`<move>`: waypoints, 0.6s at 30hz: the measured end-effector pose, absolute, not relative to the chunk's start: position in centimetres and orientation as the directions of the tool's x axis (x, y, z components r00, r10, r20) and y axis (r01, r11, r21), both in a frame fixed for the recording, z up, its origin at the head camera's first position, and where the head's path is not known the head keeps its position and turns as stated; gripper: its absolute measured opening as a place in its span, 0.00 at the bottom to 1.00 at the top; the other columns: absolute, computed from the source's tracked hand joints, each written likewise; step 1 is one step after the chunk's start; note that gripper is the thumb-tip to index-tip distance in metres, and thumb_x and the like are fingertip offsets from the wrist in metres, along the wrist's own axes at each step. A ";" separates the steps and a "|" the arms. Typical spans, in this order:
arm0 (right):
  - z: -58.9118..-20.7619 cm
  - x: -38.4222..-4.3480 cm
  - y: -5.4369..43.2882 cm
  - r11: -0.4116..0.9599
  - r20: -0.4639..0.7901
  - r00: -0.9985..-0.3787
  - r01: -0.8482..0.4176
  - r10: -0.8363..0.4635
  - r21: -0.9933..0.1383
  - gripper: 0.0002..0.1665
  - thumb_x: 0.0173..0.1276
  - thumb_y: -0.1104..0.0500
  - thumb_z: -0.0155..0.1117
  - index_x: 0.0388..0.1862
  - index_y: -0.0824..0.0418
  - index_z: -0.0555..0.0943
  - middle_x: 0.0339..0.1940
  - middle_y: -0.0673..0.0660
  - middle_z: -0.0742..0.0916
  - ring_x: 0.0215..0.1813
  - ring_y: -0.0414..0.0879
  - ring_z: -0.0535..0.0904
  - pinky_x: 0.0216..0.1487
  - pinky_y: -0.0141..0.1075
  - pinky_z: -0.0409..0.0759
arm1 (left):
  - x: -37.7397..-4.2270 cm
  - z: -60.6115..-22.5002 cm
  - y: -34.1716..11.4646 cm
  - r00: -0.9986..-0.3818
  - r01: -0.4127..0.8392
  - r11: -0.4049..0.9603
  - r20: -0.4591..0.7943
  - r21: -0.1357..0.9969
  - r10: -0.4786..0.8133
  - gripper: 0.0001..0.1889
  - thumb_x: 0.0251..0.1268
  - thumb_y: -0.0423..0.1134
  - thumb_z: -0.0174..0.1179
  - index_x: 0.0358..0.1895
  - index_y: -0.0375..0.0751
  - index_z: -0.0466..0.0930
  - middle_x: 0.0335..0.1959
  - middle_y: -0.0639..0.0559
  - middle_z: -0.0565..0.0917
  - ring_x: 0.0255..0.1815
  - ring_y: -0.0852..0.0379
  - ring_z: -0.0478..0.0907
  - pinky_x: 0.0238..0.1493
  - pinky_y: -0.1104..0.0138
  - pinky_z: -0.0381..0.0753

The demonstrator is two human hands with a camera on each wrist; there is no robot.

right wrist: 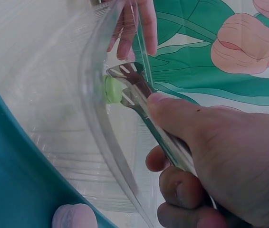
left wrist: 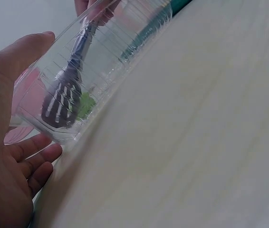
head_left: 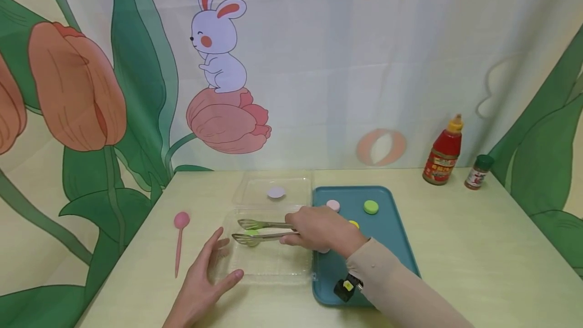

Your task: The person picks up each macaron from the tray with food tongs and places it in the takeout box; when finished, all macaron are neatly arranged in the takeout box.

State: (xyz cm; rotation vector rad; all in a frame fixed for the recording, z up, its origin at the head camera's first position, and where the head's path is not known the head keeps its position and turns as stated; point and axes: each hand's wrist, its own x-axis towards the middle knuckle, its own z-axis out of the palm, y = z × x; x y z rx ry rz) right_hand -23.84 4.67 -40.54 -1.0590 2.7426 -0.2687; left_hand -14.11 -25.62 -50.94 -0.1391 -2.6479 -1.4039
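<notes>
Left hand (head_left: 202,272): thumb and fingers spread apart by the box's (head_left: 282,262) 8 o'clock corner, can't tell if touching
Right hand (head_left: 319,229): clamped on the tongs (head_left: 273,225), tips apart, aimed at 9
Green macaron (right wrist: 113,89): in the box, 10-ish, right by those tips
Tray (head_left: 382,252): box's 3 o'clock, more macarons (head_left: 371,207) on it

R sleeve (head_left: 410,287) beige, long; blk boxy unit (head_left: 342,291) by cuff (head_left: 362,258), w/ sm. yellow patch (head_left: 348,285). L hand (head_left: 202,275) & R hand (head_left: 319,227) bare.
</notes>
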 end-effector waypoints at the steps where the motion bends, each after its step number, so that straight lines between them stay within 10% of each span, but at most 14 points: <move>1: -40.5 -23.8 4.8 0.723 -0.108 -0.722 -0.646 -0.683 -0.245 0.20 0.85 0.38 0.65 0.44 0.52 0.83 0.26 0.47 0.80 0.30 0.40 0.77 0.35 0.39 0.77 | -14.1 -50.9 -25.6 -0.986 0.145 0.560 0.166 0.816 0.014 0.55 0.66 0.52 0.82 0.91 0.59 0.56 0.79 0.48 0.78 0.77 0.46 0.79 0.78 0.76 0.64; 18: -38.4 -20.5 12.6 0.681 0.078 -0.795 -0.561 -0.601 -0.472 0.23 0.84 0.35 0.65 0.50 0.52 0.80 0.24 0.44 0.78 0.23 0.37 0.72 0.24 0.33 0.70 | -14.2 -51.2 -25.7 -0.986 0.141 0.568 0.166 0.811 0.008 0.55 0.66 0.54 0.82 0.91 0.58 0.57 0.78 0.49 0.79 0.77 0.46 0.79 0.73 0.86 0.60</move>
